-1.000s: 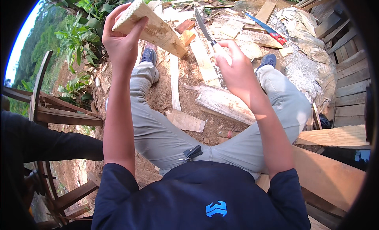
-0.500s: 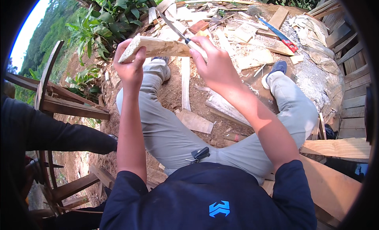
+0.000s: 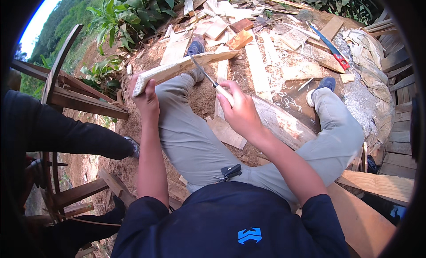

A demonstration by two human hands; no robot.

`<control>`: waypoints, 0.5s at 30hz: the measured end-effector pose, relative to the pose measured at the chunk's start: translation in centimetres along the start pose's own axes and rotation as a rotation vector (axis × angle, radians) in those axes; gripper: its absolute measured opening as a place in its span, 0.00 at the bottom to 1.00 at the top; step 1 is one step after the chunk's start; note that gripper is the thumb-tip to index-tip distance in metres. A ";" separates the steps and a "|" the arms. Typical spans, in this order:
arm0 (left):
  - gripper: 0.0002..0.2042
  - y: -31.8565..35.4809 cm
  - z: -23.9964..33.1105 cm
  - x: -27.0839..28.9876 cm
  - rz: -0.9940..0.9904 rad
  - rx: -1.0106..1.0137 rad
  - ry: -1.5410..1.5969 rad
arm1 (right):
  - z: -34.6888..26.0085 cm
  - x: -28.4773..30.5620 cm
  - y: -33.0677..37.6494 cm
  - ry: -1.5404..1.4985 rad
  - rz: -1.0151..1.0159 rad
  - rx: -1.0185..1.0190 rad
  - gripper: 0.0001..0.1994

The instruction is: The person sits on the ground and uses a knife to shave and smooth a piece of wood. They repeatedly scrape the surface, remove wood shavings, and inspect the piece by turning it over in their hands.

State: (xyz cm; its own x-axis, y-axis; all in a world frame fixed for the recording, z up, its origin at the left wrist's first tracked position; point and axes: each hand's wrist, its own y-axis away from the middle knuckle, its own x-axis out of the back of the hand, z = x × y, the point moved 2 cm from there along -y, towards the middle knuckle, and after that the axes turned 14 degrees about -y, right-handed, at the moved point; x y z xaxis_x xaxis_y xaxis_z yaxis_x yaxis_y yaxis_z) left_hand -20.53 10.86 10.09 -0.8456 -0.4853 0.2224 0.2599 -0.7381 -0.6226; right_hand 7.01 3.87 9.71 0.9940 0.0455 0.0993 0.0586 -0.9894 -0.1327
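A roughly shaped length of pale wood [image 3: 177, 71] slants across in front of me, its blunt end close and its thinner tip pointing away to the right. My left hand [image 3: 148, 98] is closed around the blunt end. In my right hand [image 3: 242, 108] is the pale handle of a knife [image 3: 224, 95], fingers wrapped round it. The narrow, dark blade runs up and left to the wood's near edge; whether it touches the wood I cannot tell. Both hands are above the ground between my spread legs.
Offcuts and shavings litter the dirt, with a larger plank [image 3: 284, 123] between my legs. A handsaw [image 3: 330, 47] with a blue blade and red handle lies at the far right. Wooden frames [image 3: 86, 103] and another person's dark-clothed leg [image 3: 84, 136] are on the left.
Both hands have come down and nearer to me. The wood has swung so that its thin tip points away, and the knife blade has moved from beyond the wood to its near edge.
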 end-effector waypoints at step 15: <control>0.15 -0.1 2.2 -0.7 -0.088 -0.199 -0.174 | -1.4 -1.5 -0.6 0.174 0.088 0.257 0.12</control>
State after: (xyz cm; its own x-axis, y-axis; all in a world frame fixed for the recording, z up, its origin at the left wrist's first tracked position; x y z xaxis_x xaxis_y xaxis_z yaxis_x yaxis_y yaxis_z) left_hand -18.90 10.23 11.68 -0.7638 -0.5092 0.3966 0.0779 -0.6828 -0.7265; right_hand 5.40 4.17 11.01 0.9669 -0.0851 0.2405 0.0162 -0.9203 -0.3909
